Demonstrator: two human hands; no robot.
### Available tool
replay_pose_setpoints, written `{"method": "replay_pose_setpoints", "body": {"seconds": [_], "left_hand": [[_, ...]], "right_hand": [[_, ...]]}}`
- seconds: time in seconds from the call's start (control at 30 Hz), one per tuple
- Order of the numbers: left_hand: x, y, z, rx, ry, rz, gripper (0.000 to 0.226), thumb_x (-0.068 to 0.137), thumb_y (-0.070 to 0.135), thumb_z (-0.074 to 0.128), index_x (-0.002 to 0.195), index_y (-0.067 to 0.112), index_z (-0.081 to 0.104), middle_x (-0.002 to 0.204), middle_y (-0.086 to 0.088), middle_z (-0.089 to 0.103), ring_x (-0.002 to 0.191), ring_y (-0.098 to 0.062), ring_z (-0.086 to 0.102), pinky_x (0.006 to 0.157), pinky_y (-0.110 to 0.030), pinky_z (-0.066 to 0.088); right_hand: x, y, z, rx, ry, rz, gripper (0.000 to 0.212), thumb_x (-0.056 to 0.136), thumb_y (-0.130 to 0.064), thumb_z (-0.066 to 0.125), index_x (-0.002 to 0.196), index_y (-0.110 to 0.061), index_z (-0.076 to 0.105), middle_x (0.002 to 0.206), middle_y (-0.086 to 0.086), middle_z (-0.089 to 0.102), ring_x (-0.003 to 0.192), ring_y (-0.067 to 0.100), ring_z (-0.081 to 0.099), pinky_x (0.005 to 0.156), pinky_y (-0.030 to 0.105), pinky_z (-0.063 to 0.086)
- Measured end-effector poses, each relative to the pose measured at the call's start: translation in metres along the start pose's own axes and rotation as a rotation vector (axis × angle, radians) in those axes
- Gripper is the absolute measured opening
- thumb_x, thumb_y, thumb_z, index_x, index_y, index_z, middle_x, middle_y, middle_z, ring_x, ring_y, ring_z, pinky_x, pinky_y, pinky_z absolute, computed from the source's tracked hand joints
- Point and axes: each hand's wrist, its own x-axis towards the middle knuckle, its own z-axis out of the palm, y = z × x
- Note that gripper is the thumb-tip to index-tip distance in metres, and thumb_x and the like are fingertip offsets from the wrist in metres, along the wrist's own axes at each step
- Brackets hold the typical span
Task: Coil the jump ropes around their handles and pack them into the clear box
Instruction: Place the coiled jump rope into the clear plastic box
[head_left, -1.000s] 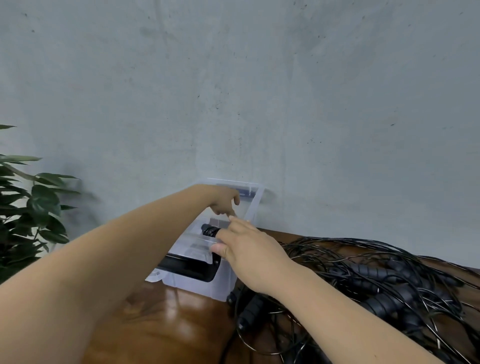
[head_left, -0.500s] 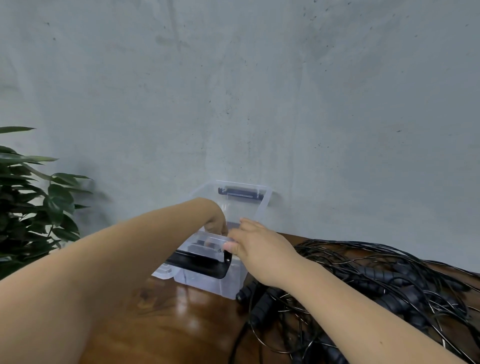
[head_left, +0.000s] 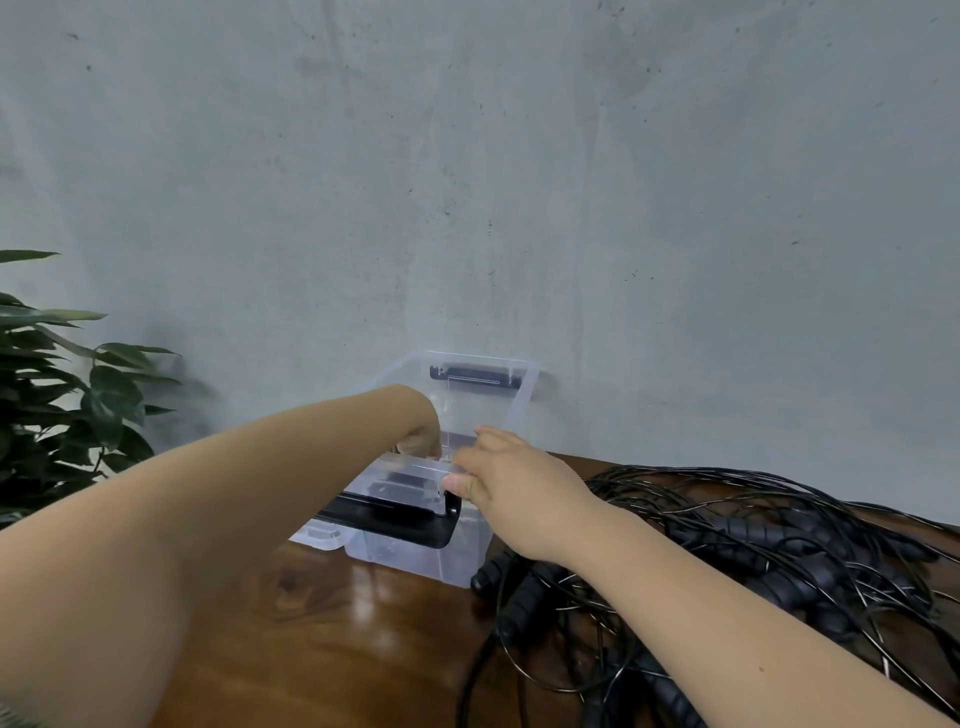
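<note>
Packing step in hand: left hand (head_left: 415, 441) and right hand (head_left: 511, 486) both reach into the clear box (head_left: 410, 551) by the wall, fingers hidden past its rim, grip not discernible; next move likely calls for freeing one of the tangled jump ropes (head_left: 753, 561) on the surface (head_left: 332, 639) beside it.

1. We're seeing a see-through, colourless clear box (head_left: 415, 558) with black latches (head_left: 400, 525).
2. The jump ropes (head_left: 779, 545) are black all over, cords and handles.
3. Tabletop (head_left: 322, 623): glossy reddish-brown wood grain.
4. The wall (head_left: 467, 156) is pale grey-blue with dark specks, and the plant (head_left: 62, 395) is dark green.
</note>
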Motion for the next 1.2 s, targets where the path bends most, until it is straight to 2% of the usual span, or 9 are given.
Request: {"method": "replay_pose_setpoints", "body": {"seconds": [0.13,0.3,0.47,0.63,0.7,0.83,0.97,1.1,1.2], "left_hand": [[0.017,-0.010,0.009,0.014,-0.012,-0.072,0.060,0.105,0.018,0.051,0.162,0.034,0.040,0.161,-0.004,0.047,0.128,-0.035,0.059,0.110,-0.049,0.050],[0.009,-0.010,0.012,0.054,-0.002,-0.071,0.050,0.106,0.017,0.051,0.155,0.026,0.049,0.146,-0.006,0.057,0.125,-0.035,0.061,0.109,-0.047,0.051],[-0.003,-0.010,0.008,0.009,-0.044,0.020,0.064,0.104,0.028,0.064,0.162,0.032,0.039,0.143,-0.004,0.055,0.128,-0.034,0.058,0.107,-0.044,0.049],[-0.011,-0.018,0.014,-0.052,-0.044,0.021,0.073,0.082,0.060,0.083,0.138,0.016,0.065,0.125,-0.006,0.062,0.117,-0.033,0.061,0.109,-0.047,0.050],[-0.016,-0.023,0.018,-0.152,-0.032,0.024,0.072,0.080,0.066,0.082,0.130,0.016,0.069,0.119,-0.007,0.069,0.105,-0.030,0.065,0.105,-0.045,0.054],[-0.044,-0.048,0.010,-0.515,0.092,0.086,0.046,0.074,0.060,0.089,0.091,0.020,0.074,0.084,0.000,0.072,0.081,-0.024,0.068,0.091,-0.035,0.053],[-0.082,-0.071,0.010,-0.816,0.241,0.149,0.043,0.075,0.056,0.090,0.096,0.019,0.082,0.087,0.000,0.082,0.072,-0.014,0.067,0.076,-0.029,0.049],[-0.116,-0.078,0.025,-1.040,0.415,0.182,0.029,0.078,0.047,0.091,0.088,0.020,0.084,0.084,-0.009,0.080,0.067,-0.017,0.063,0.065,-0.026,0.046],[-0.135,-0.073,0.041,-1.214,0.561,0.175,0.028,0.079,0.040,0.091,0.088,0.015,0.084,0.082,-0.014,0.079,0.063,-0.017,0.060,0.060,-0.027,0.044]], "right_hand": [[-0.001,0.000,0.000,0.013,0.000,-0.001,0.027,0.115,-0.050,0.035,0.096,-0.033,0.042,0.113,-0.004,0.049,0.133,0.020,0.044,0.103,0.049,0.048],[0.001,-0.001,-0.001,0.020,-0.030,0.015,0.026,0.115,-0.051,0.035,0.097,-0.034,0.043,0.126,-0.002,0.054,0.147,0.021,0.037,0.109,0.049,0.045],[0.002,0.000,0.000,0.014,-0.036,0.029,0.028,0.115,-0.051,0.035,0.100,-0.030,0.046,0.129,0.001,0.055,0.146,0.023,0.037,0.110,0.050,0.044],[0.001,-0.001,0.000,0.011,-0.015,0.015,0.030,0.115,-0.051,0.036,0.095,-0.029,0.045,0.114,-0.003,0.050,0.131,0.021,0.044,0.105,0.050,0.047],[0.000,-0.003,-0.002,0.006,-0.015,0.011,0.030,0.115,-0.049,0.036,0.093,-0.029,0.043,0.108,-0.005,0.045,0.120,0.018,0.045,0.101,0.048,0.048],[0.001,-0.004,-0.003,0.005,-0.048,0.024,0.030,0.116,-0.049,0.034,0.100,-0.026,0.047,0.128,0.001,0.054,0.144,0.022,0.039,0.111,0.049,0.044],[0.001,-0.004,-0.001,-0.004,-0.038,0.027,0.031,0.116,-0.048,0.034,0.104,-0.024,0.050,0.124,-0.002,0.051,0.144,0.021,0.039,0.106,0.041,0.043],[0.000,-0.006,0.001,0.091,-0.028,0.031,0.035,0.116,-0.046,0.037,0.128,-0.019,0.056,0.155,0.001,0.048,0.161,0.017,0.019,0.123,0.044,0.034],[-0.002,-0.006,0.000,0.236,0.066,0.043,0.038,0.112,-0.046,0.051,0.143,-0.024,0.054,0.152,-0.006,0.051,0.148,0.016,0.041,0.116,0.040,0.041]]}}
